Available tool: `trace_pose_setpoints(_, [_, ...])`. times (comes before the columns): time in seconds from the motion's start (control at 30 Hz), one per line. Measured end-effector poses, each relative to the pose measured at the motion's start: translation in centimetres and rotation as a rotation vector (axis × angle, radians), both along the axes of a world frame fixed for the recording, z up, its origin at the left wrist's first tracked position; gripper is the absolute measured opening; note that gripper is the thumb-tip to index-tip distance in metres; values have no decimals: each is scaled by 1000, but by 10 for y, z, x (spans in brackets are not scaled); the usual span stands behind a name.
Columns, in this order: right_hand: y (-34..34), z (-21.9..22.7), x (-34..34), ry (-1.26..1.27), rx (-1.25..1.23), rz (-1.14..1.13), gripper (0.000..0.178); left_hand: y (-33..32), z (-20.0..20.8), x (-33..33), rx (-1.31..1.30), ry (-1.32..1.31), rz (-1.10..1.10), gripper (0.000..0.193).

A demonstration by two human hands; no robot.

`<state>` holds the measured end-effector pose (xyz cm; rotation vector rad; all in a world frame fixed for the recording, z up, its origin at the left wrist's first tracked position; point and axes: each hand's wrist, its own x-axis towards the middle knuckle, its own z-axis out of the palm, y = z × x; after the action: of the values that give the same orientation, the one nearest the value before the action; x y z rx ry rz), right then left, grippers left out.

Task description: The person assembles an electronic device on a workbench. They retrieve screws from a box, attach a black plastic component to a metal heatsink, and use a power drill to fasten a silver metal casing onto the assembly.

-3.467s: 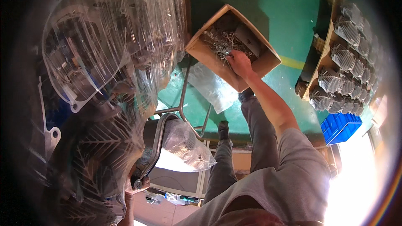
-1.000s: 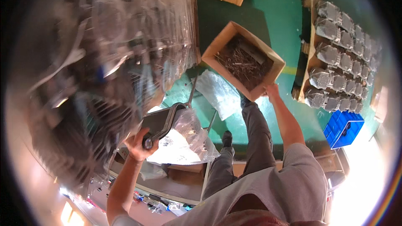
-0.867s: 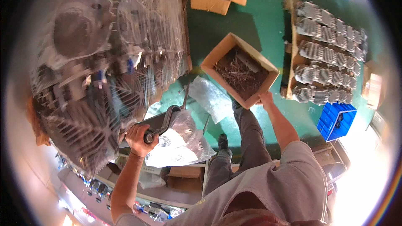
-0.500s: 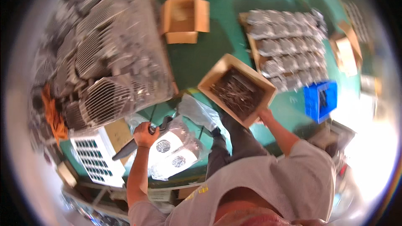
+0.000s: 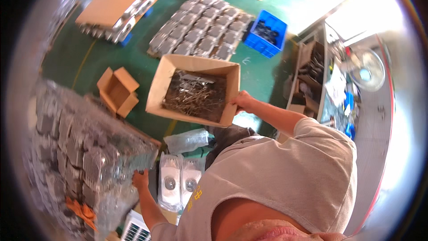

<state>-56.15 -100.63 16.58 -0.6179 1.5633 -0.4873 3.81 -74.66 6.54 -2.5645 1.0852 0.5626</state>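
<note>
My right hand is closed on the right side of an open cardboard box, held up in front of me. Inside lie thin brown sticks or wires and some silvery pieces; their exact kind is unclear. My left hand is low on the left, beside plastic-wrapped grey finned metal housings. Its fingers are too blurred to show whether they grip anything. Just right of it are two white lamp-like units in clear plastic bags.
A smaller open carton stands on the green floor. Beyond are a pallet of metal housings, a blue crate of dark parts, and a board-topped stack. A shelf bench and fan stand at right; orange cloth hangs at left.
My view has swung to the right, and the held box has turned and appears more to the left. My left hand, earlier on a black handle-like part, now appears beside the wrapped housings.
</note>
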Motion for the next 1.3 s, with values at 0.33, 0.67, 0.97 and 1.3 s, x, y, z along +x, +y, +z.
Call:
trace_pose_setpoints(0.33, [70,33,-50,-52,-63,-102,23,-123,12,-147,-890,1034,495,76])
trace_pose_setpoints(0.67, [108,48,-104,79,22,-25,25,-200,74,-263,-535,1156,364,61])
trace_pose_setpoints(0.97, [272,29,-161,117,42,-575,30,-266,33,-400,-180,1369,-15,52])
trace_pose_setpoints(1.3, [489,90,-203,186,-104,-1225,30,-200,83,-673,107,1567,-686,36])
